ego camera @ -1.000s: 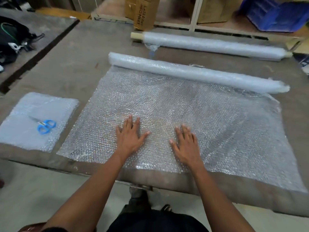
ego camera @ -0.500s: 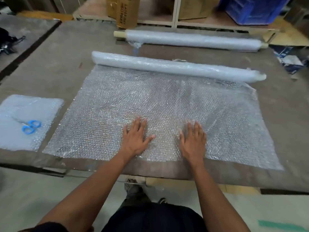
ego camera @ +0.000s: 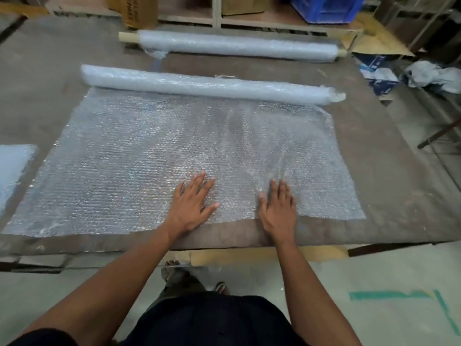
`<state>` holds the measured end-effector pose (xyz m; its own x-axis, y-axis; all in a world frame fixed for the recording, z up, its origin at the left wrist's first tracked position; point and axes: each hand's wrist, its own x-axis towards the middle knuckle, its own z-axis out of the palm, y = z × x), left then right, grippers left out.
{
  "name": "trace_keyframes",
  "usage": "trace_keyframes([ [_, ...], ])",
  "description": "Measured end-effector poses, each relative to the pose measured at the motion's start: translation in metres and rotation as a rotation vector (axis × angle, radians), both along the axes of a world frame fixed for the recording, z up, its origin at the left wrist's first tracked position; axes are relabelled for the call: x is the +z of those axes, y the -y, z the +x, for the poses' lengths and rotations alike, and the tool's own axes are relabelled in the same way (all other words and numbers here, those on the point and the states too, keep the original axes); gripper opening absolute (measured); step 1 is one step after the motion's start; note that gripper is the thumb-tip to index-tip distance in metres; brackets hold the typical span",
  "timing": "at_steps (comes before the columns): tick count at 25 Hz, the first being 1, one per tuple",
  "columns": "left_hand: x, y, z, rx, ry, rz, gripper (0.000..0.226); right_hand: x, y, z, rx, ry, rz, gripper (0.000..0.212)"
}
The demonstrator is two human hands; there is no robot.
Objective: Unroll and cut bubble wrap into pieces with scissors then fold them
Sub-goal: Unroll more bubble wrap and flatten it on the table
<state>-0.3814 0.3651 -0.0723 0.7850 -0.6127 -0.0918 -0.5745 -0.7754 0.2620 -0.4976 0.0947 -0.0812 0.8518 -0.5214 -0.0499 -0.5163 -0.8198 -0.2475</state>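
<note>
A wide sheet of bubble wrap [ego camera: 154,156] lies unrolled flat on the brown table [ego camera: 399,191], still joined to its roll [ego camera: 207,84] at the far side. My left hand [ego camera: 193,203] rests flat on the sheet near its front edge, fingers spread. My right hand [ego camera: 278,207] lies flat beside it, fingers straight, its heel over the sheet's front edge. Wrinkles run through the wrap beyond my right hand. A folded piece of bubble wrap [ego camera: 15,168] shows at the left edge of the view. The scissors are out of view.
A second roll of bubble wrap [ego camera: 237,47] on a cardboard core lies at the table's far side. Cardboard boxes [ego camera: 139,11] and a blue crate [ego camera: 326,7] stand behind. A blue-and-white box [ego camera: 379,71] and crumpled plastic [ego camera: 431,76] sit beyond the right edge.
The view has swung right, so the folded piece has slid mostly out of frame and the scissors entirely. Both hands stay flat on the sheet and have drawn nearer its front edge.
</note>
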Motion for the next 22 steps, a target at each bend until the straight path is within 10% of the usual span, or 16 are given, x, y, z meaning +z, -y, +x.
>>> trace_keyframes([
  [22, -0.003, 0.078, -0.044, -0.216, 0.034, 0.091, 0.075, 0.009, 0.078, -0.040, 0.049, -0.083, -0.065, 0.069],
])
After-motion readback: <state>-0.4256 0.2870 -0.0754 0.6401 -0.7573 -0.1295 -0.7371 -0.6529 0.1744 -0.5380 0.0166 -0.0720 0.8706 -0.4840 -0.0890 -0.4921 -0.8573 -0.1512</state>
